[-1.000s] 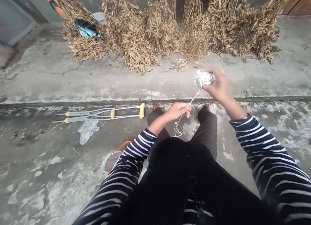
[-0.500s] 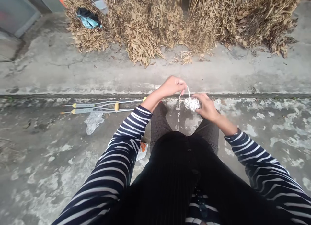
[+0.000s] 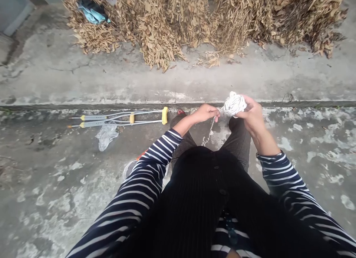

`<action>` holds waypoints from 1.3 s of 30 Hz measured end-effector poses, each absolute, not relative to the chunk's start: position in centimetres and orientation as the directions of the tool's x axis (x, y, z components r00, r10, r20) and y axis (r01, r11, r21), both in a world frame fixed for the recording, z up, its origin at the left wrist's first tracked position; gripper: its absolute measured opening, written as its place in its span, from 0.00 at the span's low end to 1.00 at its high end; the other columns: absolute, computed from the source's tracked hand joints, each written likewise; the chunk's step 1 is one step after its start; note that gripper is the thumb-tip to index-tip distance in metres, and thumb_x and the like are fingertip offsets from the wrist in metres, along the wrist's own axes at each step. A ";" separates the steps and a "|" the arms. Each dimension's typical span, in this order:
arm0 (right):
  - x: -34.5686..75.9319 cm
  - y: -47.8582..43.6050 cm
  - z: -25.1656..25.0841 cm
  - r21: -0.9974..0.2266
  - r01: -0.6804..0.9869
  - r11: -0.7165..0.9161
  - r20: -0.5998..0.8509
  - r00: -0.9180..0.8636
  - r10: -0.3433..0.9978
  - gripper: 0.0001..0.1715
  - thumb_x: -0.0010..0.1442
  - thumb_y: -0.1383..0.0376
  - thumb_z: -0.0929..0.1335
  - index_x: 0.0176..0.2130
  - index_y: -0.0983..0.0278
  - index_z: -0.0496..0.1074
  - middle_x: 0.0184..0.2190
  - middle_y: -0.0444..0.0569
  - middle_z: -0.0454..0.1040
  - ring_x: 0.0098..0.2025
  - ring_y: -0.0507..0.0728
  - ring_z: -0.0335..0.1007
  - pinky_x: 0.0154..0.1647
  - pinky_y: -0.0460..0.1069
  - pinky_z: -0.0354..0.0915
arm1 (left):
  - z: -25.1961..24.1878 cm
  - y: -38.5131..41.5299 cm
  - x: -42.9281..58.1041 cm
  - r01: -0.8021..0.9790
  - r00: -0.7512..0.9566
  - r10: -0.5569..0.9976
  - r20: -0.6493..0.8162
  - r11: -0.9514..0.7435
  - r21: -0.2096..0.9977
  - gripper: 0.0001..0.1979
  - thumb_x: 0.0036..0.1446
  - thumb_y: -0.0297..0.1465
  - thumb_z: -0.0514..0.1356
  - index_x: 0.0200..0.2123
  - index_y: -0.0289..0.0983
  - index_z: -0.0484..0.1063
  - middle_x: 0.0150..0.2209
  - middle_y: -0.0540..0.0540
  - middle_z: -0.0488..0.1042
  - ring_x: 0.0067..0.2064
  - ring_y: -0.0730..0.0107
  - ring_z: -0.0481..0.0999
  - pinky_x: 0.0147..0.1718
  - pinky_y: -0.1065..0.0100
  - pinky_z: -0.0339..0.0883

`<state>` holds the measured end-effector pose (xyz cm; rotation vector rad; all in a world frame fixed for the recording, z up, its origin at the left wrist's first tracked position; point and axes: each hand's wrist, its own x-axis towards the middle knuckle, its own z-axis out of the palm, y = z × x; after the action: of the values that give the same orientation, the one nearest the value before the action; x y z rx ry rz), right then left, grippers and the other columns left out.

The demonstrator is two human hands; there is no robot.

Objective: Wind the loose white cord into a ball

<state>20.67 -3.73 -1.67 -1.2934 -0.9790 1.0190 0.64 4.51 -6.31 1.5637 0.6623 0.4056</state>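
My right hand is closed round a ball of white cord, held above my knees. My left hand pinches the loose white strand just left of the ball. The strand hangs down in a curly line between my legs. Both arms wear dark sleeves with white stripes. I sit on the concrete with dark trousers and a dark top below the hands.
A grey crutch with yellow pads lies on the ground to the left, beside a crumpled clear plastic bag. Bundles of dry brown leafy stalks stand along the far side, with blue cloth on them. A step edge crosses the concrete.
My right hand with the ball dropped close to my left hand, then rose slightly to the right. My left hand lifted the strand up, then lowered beside the ball.
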 end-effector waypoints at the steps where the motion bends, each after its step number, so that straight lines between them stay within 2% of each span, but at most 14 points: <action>1: 20.8 -3.4 -1.7 -0.999 -0.050 0.016 0.000 0.298 0.955 0.39 0.31 0.65 0.81 0.46 0.62 0.78 0.47 0.48 0.80 0.50 0.60 0.77 0.63 0.59 0.71 | -5.9 4.2 0.6 0.176 0.776 0.616 -0.134 -0.008 0.984 0.16 0.62 0.39 0.62 0.28 0.33 0.78 0.26 0.45 0.80 0.34 0.69 0.78 0.42 0.69 0.67; 4: 20.6 -3.1 -1.6 -0.997 -0.077 0.015 -0.010 0.317 0.948 0.38 0.34 0.65 0.80 0.48 0.62 0.78 0.49 0.48 0.79 0.52 0.59 0.77 0.62 0.59 0.72 | -4.8 3.9 0.3 0.192 0.793 0.591 -0.145 -0.018 0.981 0.14 0.63 0.36 0.60 0.29 0.34 0.78 0.25 0.46 0.80 0.33 0.70 0.79 0.41 0.69 0.67; 8: 20.4 -2.8 -1.2 -0.993 -0.118 0.018 -0.024 0.349 0.937 0.33 0.37 0.64 0.79 0.46 0.61 0.78 0.50 0.49 0.79 0.50 0.60 0.77 0.51 0.58 0.78 | -5.0 4.1 -0.2 0.188 0.775 0.611 -0.161 0.020 0.982 0.13 0.62 0.36 0.60 0.30 0.34 0.77 0.27 0.45 0.81 0.37 0.68 0.81 0.47 0.66 0.69; 11: 21.5 -1.9 -1.2 -0.990 -0.105 0.093 0.048 0.371 0.928 0.28 0.39 0.62 0.77 0.42 0.61 0.76 0.47 0.49 0.78 0.45 0.58 0.76 0.45 0.58 0.79 | -6.0 4.2 -0.4 0.138 0.761 0.628 -0.162 0.088 0.987 0.13 0.61 0.38 0.61 0.31 0.34 0.77 0.28 0.45 0.81 0.39 0.66 0.81 0.51 0.63 0.68; 16: 24.6 0.4 -0.2 -0.985 -0.033 0.169 0.140 0.416 0.899 0.21 0.44 0.59 0.74 0.39 0.61 0.72 0.41 0.48 0.74 0.41 0.55 0.74 0.42 0.58 0.79 | -6.8 3.7 -0.4 0.075 0.786 0.600 -0.146 0.143 0.987 0.15 0.61 0.40 0.62 0.32 0.34 0.77 0.29 0.44 0.81 0.40 0.64 0.82 0.53 0.61 0.67; 19: 25.5 1.4 1.7 -0.976 -0.038 0.213 0.161 0.530 0.833 0.23 0.39 0.59 0.73 0.37 0.62 0.69 0.38 0.49 0.72 0.36 0.53 0.71 0.40 0.56 0.77 | -6.8 3.4 -0.6 0.071 0.788 0.595 -0.154 0.161 0.984 0.15 0.60 0.41 0.63 0.31 0.34 0.77 0.29 0.45 0.80 0.39 0.64 0.82 0.52 0.61 0.67; 22: 25.9 2.1 3.7 -0.957 -0.063 0.282 0.167 0.677 0.717 0.25 0.32 0.60 0.71 0.34 0.63 0.67 0.34 0.49 0.72 0.31 0.51 0.67 0.33 0.54 0.75 | -7.1 3.1 -0.9 0.088 0.770 0.614 -0.175 0.170 0.982 0.18 0.58 0.44 0.64 0.31 0.34 0.77 0.29 0.44 0.81 0.40 0.64 0.81 0.54 0.61 0.66; 26: 26.8 3.0 5.7 -0.948 -0.019 0.316 0.209 0.712 0.670 0.21 0.33 0.58 0.69 0.30 0.63 0.66 0.30 0.48 0.71 0.28 0.50 0.65 0.29 0.52 0.72 | -7.8 2.8 -0.9 0.043 0.750 0.635 -0.187 0.234 0.971 0.21 0.57 0.48 0.66 0.36 0.34 0.77 0.30 0.44 0.81 0.39 0.64 0.81 0.51 0.62 0.67; 29: 28.0 3.7 7.3 -0.923 -0.011 0.384 0.255 0.732 0.632 0.21 0.32 0.59 0.69 0.30 0.64 0.69 0.28 0.48 0.70 0.26 0.51 0.65 0.27 0.52 0.71 | -8.5 2.7 -0.9 0.010 0.763 0.616 -0.199 0.296 0.955 0.24 0.56 0.48 0.68 0.44 0.33 0.76 0.23 0.49 0.77 0.32 0.65 0.80 0.45 0.62 0.68; 31: 29.0 4.1 8.4 -0.890 0.005 0.456 0.300 0.759 0.577 0.21 0.31 0.61 0.69 0.30 0.65 0.70 0.27 0.47 0.68 0.25 0.50 0.64 0.27 0.52 0.70 | -9.0 2.6 -1.1 0.010 0.764 0.610 -0.211 0.316 0.949 0.25 0.55 0.47 0.69 0.44 0.32 0.76 0.20 0.51 0.74 0.28 0.66 0.78 0.43 0.62 0.68; 33: 29.7 4.3 9.2 -0.867 0.041 0.496 0.349 0.762 0.546 0.19 0.32 0.61 0.69 0.29 0.65 0.70 0.26 0.45 0.66 0.25 0.49 0.63 0.26 0.52 0.69 | -9.6 2.5 -1.5 0.029 0.750 0.623 -0.222 0.304 0.952 0.24 0.54 0.47 0.69 0.41 0.31 0.77 0.21 0.50 0.74 0.28 0.66 0.78 0.42 0.63 0.69; 35: 29.7 4.3 9.4 -0.872 0.070 0.484 0.383 0.714 0.586 0.18 0.34 0.62 0.70 0.29 0.66 0.71 0.26 0.45 0.67 0.25 0.49 0.63 0.27 0.52 0.70 | -10.4 2.4 -2.0 0.086 0.730 0.640 -0.240 0.262 0.961 0.21 0.55 0.45 0.68 0.39 0.32 0.77 0.24 0.48 0.77 0.30 0.66 0.79 0.43 0.63 0.70; 39: 27.1 3.6 8.6 -0.895 0.117 0.431 0.419 0.552 0.721 0.20 0.36 0.65 0.75 0.34 0.66 0.76 0.32 0.48 0.74 0.31 0.52 0.68 0.35 0.56 0.74 | -12.1 2.7 -2.7 0.384 0.625 0.686 -0.372 0.145 0.912 0.10 0.59 0.35 0.64 0.37 0.33 0.79 0.32 0.44 0.82 0.40 0.63 0.81 0.49 0.62 0.71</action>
<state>27.12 3.55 8.60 -1.0830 -0.9373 0.4549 -2.66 2.66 -12.13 1.4713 0.9522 0.2731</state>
